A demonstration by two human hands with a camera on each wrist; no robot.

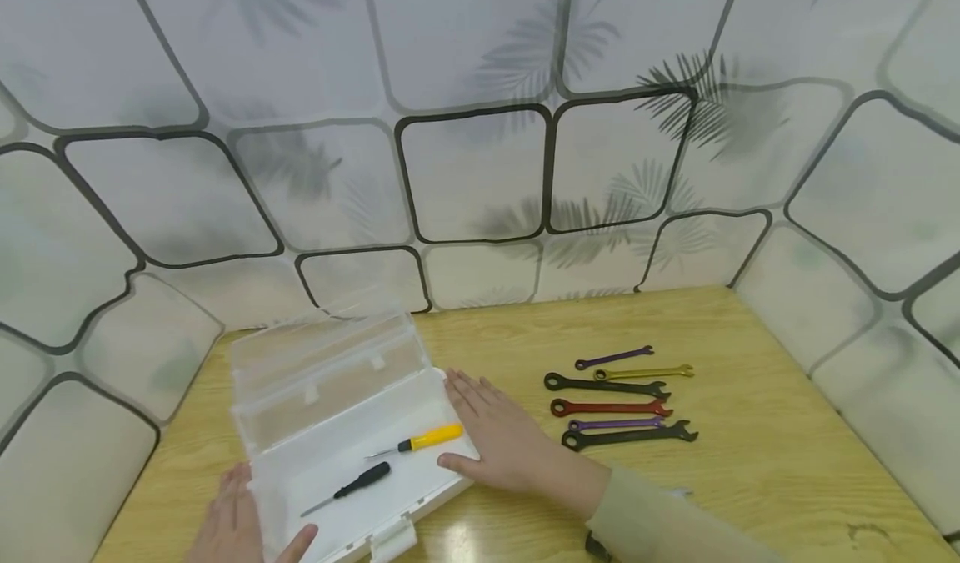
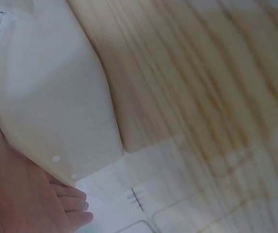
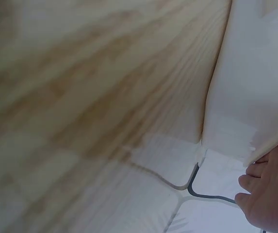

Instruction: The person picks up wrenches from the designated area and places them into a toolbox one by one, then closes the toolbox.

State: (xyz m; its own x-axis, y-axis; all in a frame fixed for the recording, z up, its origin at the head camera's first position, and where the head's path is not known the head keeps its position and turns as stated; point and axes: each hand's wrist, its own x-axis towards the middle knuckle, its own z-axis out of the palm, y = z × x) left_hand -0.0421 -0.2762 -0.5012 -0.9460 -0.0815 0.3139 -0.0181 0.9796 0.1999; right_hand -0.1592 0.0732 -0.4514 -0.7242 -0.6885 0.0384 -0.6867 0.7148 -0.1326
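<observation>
A white plastic box lies on the table, its clear lid tipped back at the rear. Inside are a black-handled screwdriver and a yellow-handled screwdriver. My left hand rests along the left side of the box, thumb over the rim; the left wrist view shows its extended fingers at the wall's upper edge. On the opposite side, my right hand touches the right rim with straight fingers, its thumb reaching inward. The right wrist view shows that hand's fingertips at the far corner.
Several combination wrenches, including a red one and a gold one, lie in a row on the wooden table to the right. A dark object is partly hidden under the right sleeve. Patterned walls bound the table's back and sides.
</observation>
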